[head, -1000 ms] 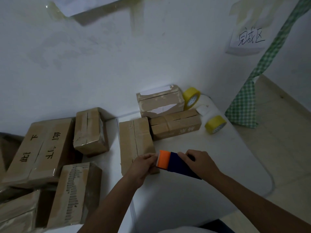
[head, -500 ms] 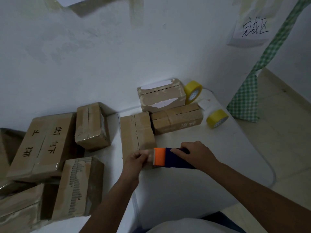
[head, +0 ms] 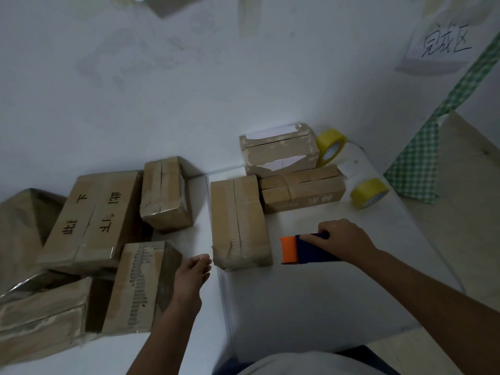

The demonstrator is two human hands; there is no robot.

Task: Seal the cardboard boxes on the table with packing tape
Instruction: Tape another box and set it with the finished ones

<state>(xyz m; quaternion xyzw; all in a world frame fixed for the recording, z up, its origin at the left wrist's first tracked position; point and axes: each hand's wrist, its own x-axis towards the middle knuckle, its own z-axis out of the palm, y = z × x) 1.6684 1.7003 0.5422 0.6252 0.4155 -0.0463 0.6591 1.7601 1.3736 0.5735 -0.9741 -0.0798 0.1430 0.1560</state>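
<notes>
A long cardboard box (head: 239, 220) lies on the white table (head: 324, 293), its top seam facing up. My right hand (head: 343, 239) grips a dark blue tape dispenser with an orange front (head: 303, 250), held just right of the box's near end. My left hand (head: 193, 272) hangs empty, fingers loosely together, left of the box's near corner and apart from it. Behind this box lie a flat printed box (head: 303, 190) and a torn box (head: 278, 151). Two yellow tape rolls (head: 330, 147) (head: 369, 192) stand at the back right.
Several more boxes crowd the left: a large lettered one (head: 92, 220), a small one (head: 166, 194), a ribbed one (head: 140, 288) and a crushed one (head: 43, 318). A white wall rises close behind. A green checked cloth (head: 414, 163) hangs at right, above bare floor.
My left hand has let go of the dispenser's front and dropped left of the box. My right hand has carried the dispenser to the right, away from the box's near end.
</notes>
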